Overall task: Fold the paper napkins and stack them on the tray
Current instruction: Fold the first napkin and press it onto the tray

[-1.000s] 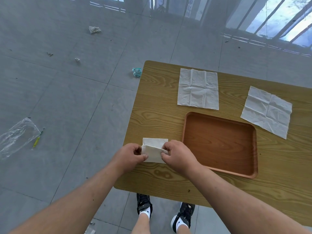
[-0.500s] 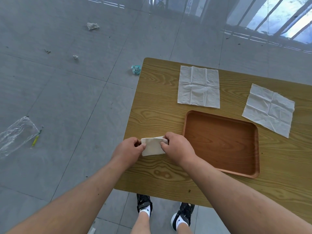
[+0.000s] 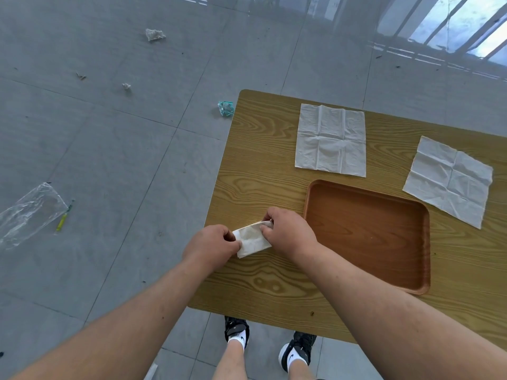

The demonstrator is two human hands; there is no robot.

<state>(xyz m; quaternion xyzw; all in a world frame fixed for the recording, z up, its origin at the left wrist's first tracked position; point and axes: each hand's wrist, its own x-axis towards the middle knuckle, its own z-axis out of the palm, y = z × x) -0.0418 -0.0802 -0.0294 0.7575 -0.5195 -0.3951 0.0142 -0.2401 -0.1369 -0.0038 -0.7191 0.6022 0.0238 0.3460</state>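
Observation:
A small folded white napkin (image 3: 251, 239) is pinched between both hands just above the wooden table (image 3: 260, 171), near its front left corner. My left hand (image 3: 210, 246) grips its left end and my right hand (image 3: 288, 234) grips its right end. The brown tray (image 3: 367, 231) lies to the right of my right hand with nothing in it. One unfolded napkin (image 3: 331, 140) lies flat behind the tray. A second unfolded napkin (image 3: 448, 181) lies at the tray's far right.
The table's left edge is close beside my left hand. Grey tiled floor lies to the left with a clear plastic bag (image 3: 27, 212), crumpled paper (image 3: 155, 34) and a teal scrap (image 3: 226, 108). My feet in black shoes (image 3: 237, 329) stand below the front edge.
The napkin's far flap has been folded down, so the napkin is now a narrower strip. Both hands have kept their grip and drawn slightly closer together.

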